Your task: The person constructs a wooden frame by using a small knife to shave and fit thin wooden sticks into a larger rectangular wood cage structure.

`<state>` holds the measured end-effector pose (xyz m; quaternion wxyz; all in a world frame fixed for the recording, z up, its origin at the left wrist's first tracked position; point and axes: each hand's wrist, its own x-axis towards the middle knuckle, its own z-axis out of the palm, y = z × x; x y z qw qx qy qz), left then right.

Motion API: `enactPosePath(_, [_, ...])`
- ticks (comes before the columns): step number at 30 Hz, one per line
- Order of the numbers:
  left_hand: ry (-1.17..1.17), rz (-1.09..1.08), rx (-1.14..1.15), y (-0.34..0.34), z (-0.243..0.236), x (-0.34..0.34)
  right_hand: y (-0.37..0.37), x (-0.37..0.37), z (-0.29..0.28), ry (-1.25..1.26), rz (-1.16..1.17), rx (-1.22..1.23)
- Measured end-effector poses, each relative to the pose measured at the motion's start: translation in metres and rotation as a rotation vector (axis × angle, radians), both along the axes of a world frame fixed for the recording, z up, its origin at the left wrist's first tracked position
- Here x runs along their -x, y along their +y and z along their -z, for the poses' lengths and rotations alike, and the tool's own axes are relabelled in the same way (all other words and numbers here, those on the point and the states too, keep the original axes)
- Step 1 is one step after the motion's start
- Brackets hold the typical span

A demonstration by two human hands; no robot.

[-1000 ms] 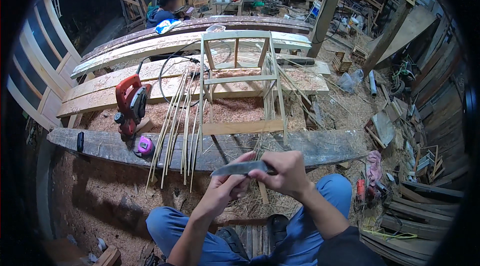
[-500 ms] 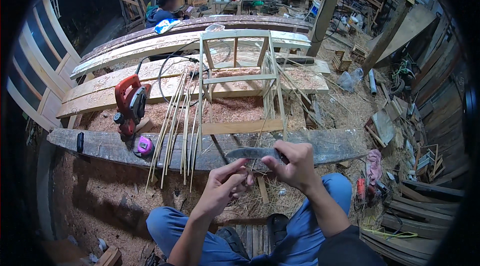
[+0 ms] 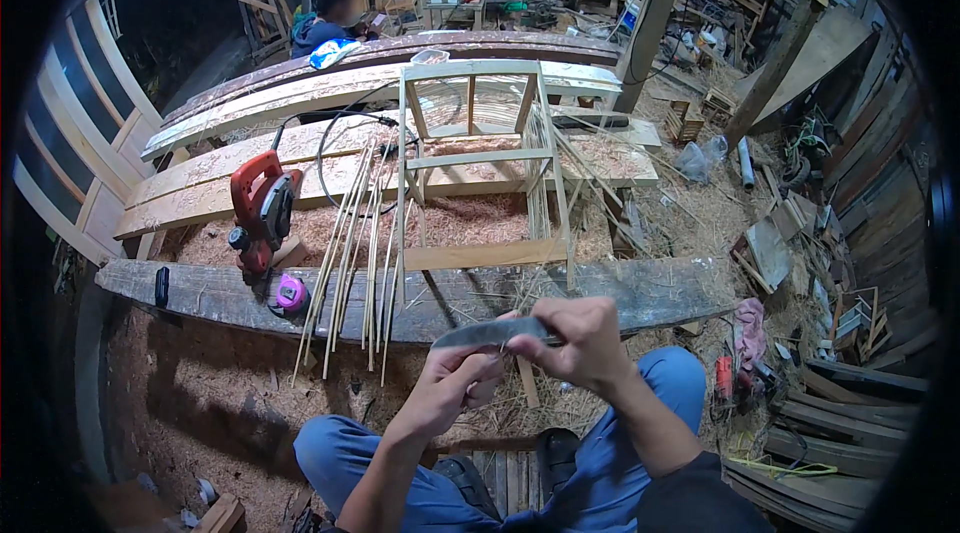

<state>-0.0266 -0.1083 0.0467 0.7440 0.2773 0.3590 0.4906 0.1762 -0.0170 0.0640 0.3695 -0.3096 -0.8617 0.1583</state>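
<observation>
My right hand (image 3: 582,341) is closed round the grip of a knife, its thumb low along the broad grey blade (image 3: 478,334). The blade points left and lies across the top of my left hand (image 3: 455,388). Curled fingers and the thumb of that hand pinch together just under the blade; whatever is between them is too small or hidden to make out. Beyond both hands stands a small wooden frame (image 3: 478,161) of slim posts and rails. Several thin split strips (image 3: 345,263) lie over the bench edge to its left.
A worn plank bench (image 3: 660,295) crosses in front of me. On it are a pink tape measure (image 3: 290,293), a red power planer (image 3: 265,208) and a small black object (image 3: 162,286). Pale boards (image 3: 200,190) with shavings lie behind. Another person (image 3: 330,13) sits at the far left.
My right hand and the knife have shifted left, bringing the blade over my left hand. The left hand's fingers have curled in more.
</observation>
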Motion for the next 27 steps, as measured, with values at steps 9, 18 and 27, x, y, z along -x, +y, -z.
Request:
enactPosePath(9, [0.145, 0.003, -0.094, -0.002, 0.0, 0.004, -0.001, 0.0, -0.003, -0.036, -0.007, -0.017])
enactPosePath(18, [0.22, 0.008, -0.211, -0.003, -0.001, 0.004, 0.001, -0.004, -0.003, -0.006, 0.042, -0.001])
enactPosePath(27, [0.093, 0.095, -0.068, -0.004, 0.003, 0.007, -0.005, 0.001, 0.0, 0.004, -0.008, 0.034])
